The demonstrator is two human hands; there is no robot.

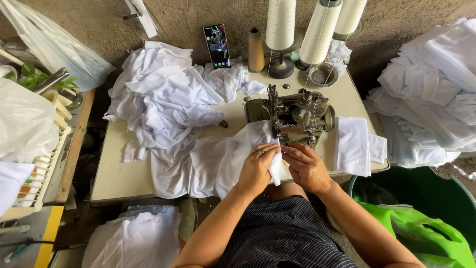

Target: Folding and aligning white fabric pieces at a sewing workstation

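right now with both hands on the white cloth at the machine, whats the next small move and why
Probably ease the white cloth forward under the sewing machine: the left hand and right hand pinch its edge just in front of the machine.

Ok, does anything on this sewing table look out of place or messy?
Nothing looks damaged or spilled. The oddest thing is the phone propped upright against the wall behind the loose heap of white cloth. Both hands, left and right, hold white fabric at the sewing machine.
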